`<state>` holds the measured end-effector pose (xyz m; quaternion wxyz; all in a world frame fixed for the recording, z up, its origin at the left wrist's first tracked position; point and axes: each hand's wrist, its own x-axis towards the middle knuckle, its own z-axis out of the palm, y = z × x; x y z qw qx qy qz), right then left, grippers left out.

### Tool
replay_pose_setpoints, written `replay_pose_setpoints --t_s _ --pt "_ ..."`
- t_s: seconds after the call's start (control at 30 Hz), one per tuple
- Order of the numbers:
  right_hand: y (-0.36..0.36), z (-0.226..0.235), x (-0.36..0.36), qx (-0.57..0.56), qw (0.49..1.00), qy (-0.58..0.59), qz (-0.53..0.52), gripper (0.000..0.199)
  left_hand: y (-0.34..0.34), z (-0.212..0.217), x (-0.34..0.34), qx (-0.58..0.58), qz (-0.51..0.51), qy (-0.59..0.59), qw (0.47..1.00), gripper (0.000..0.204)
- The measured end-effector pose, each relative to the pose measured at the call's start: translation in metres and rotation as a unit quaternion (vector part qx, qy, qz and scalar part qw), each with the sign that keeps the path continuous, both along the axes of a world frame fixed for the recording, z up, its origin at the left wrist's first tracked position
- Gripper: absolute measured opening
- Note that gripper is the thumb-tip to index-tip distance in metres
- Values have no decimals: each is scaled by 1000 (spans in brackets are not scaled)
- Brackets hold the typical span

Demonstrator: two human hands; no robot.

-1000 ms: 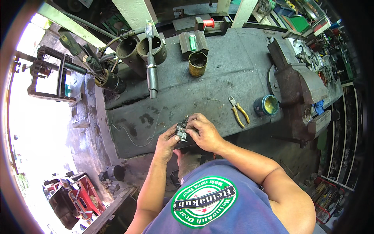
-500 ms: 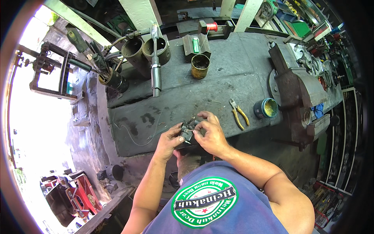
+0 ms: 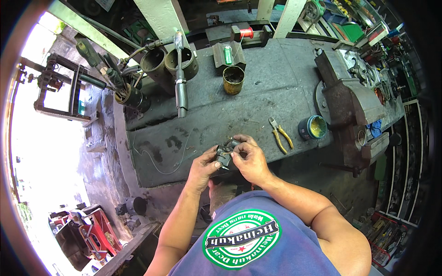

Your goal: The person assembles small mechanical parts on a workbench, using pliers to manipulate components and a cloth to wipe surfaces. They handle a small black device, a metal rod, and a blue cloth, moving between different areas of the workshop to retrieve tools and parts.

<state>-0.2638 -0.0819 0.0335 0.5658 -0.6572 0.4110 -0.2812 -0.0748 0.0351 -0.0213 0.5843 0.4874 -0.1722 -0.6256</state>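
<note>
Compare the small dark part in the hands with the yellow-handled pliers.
The small dark part is held in the left hand; the pliers lie loose on the bench. The part looks compact and blocky, while the pliers are longer and slimmer. The part is mostly dark; the pliers have yellow handles. Both are near the bench's near edge.

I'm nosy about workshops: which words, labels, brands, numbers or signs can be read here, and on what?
Blue shirt: round green-and-white print with legible lettering, which I won't copy out.
Held dark part: any marking is too small to read.
Blue jar: no readable text.
White sheet, top left: too blurred to read.
</note>
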Motion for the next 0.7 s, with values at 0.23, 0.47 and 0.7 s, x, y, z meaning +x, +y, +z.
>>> replay_pose_setpoints --t_s 0.23,0.47,0.7 --pt "-3 8 -5 -56 998 12 2 13 -5 17 -5 -7 2 50 999 82" --pt "4 17 -8 -74 996 41 -34 16 -11 31 -11 -21 17 40 999 78" --pt "14 12 -5 58 993 14 -99 18 -12 17 -16 -40 39 -11 998 80"
